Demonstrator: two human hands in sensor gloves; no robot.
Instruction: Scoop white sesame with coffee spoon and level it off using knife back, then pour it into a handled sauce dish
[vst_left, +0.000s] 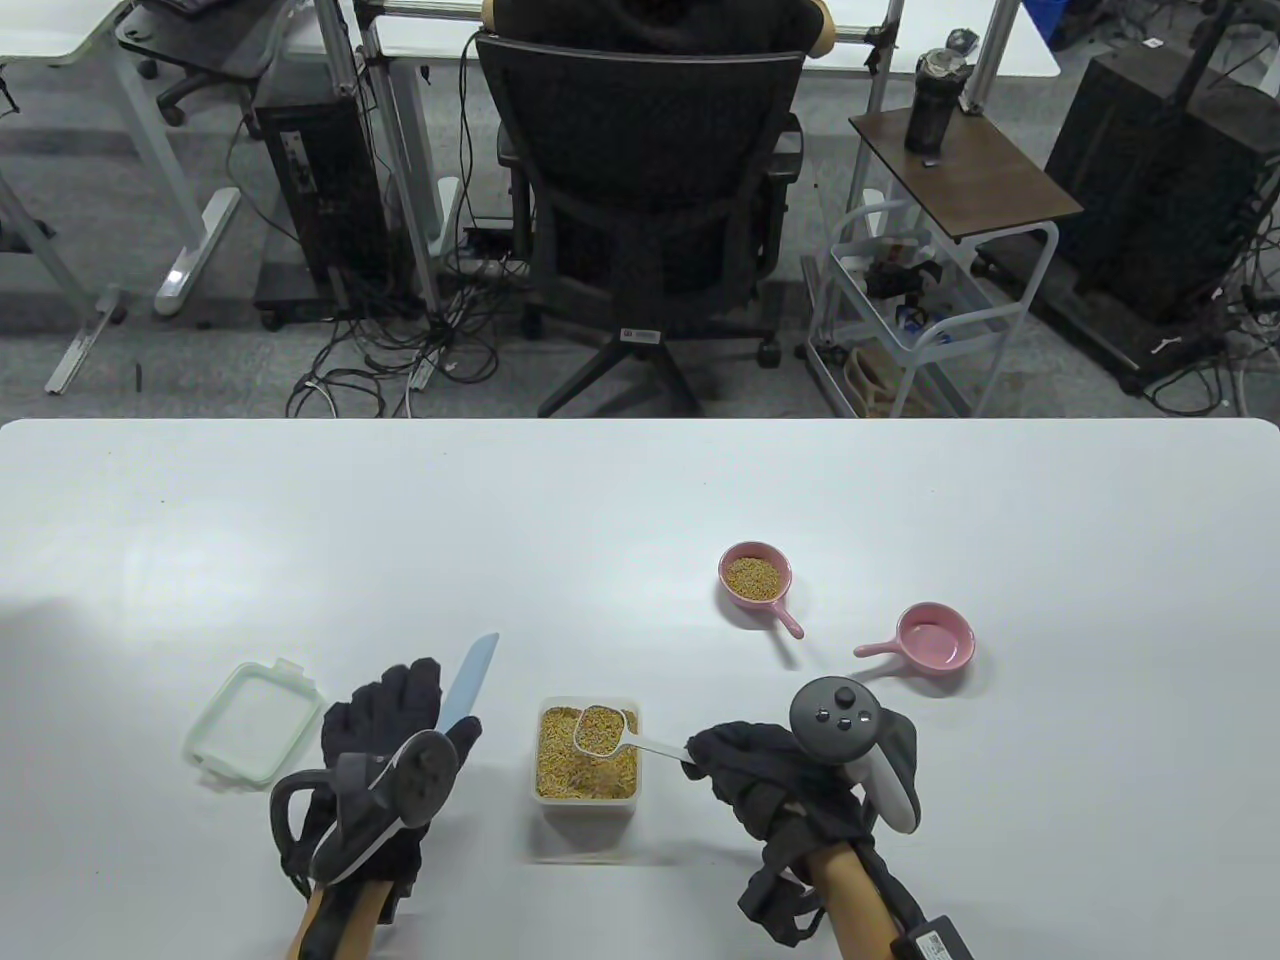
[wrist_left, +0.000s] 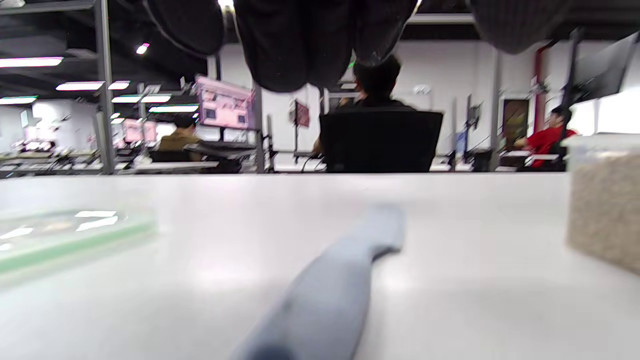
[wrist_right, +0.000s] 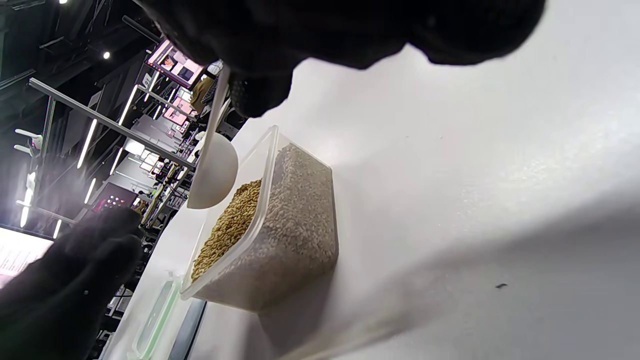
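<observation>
Sesame fills the coffee spoon (vst_left: 600, 727) your right hand (vst_left: 770, 775) pinches; your left hand (vst_left: 385, 740), relaxed over the knife (vst_left: 470, 682), hasn't levelled; pouring remains.

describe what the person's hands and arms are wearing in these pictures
Both the left hand and right hand wear black fabric sensor gloves with straps hanging at the wrists. A grey, controller-like tracker with round buttons sits on the back of each. No sleeves show. A small black labelled box is fixed on the right forearm.
</observation>
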